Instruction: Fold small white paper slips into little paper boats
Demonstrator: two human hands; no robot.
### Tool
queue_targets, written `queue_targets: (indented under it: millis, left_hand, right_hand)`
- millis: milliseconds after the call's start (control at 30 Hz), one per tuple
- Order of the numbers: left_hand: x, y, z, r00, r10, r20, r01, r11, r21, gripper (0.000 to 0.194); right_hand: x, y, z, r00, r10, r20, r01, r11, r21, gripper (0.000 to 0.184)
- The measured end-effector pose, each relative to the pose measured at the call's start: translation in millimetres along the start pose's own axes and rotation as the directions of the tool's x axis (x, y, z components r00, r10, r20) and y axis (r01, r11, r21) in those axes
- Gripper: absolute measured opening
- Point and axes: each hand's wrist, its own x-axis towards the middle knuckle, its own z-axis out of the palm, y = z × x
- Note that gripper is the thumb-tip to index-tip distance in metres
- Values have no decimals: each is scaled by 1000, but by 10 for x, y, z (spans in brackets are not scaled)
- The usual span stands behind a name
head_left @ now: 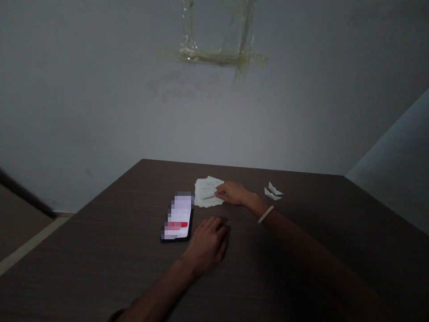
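My right hand (234, 192) reaches to a loose stack of white paper sheets (198, 197) in the middle of the table. Its thumb and fingers pinch the right edge of the top sheet of paper (208, 188), which carries faint print. My left hand (208, 241) lies palm down on the table, holding nothing, its fingers loosely bent and slightly apart. Just left of it is a smartphone (179, 214) with a lit screen, partly pixelated. Two small folded paper boats (273, 191) rest to the right of my right hand.
The dark wood-grain table (127, 214) meets a grey wall (214, 120) at its far edge. Yellowed clear tape (214, 58) frames a patch of that wall. A pale slanted surface (398, 156) rises at the right, and floor shows at the left.
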Motion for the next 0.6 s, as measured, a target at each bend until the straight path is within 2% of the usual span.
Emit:
queue_targets:
  millis: [367,500,600]
  left_hand:
    - [0,-6,13,1000,8,-11,-8,1000,10,19]
    - [3,5,-2,999,33,-14,-33,999,9,19]
    - [-7,9,-10,997,57,-58,-56,998,21,19]
  right_hand:
    - [-79,-39,-20,999,-14,-44,14,1000,-19,19]
    - [-217,-61,-64,997,-6,-80,3,999,-41,18]
    - [-380,-94,-109,995,-2,-101,-4,998,-58,21]
